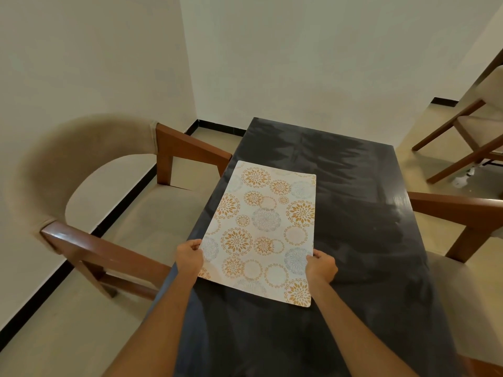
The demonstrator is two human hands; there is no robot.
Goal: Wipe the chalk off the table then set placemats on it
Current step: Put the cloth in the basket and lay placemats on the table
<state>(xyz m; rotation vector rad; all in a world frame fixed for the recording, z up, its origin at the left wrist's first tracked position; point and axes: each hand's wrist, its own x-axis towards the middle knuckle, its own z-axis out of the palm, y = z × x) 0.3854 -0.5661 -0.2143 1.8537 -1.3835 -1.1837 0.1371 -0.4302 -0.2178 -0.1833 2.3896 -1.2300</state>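
The left hand [189, 258] pinches the placemat's [261, 229] left edge, thumb on top; the right hand [321, 268] grips its right edge likewise. The placemat (floral circles, orange and grey) lies on the dark table [367, 240], toward its left side. Curled fingers are hidden underneath.

Left hand [189, 257] and right hand [321, 267] outstretched, fingers curled, pinching.
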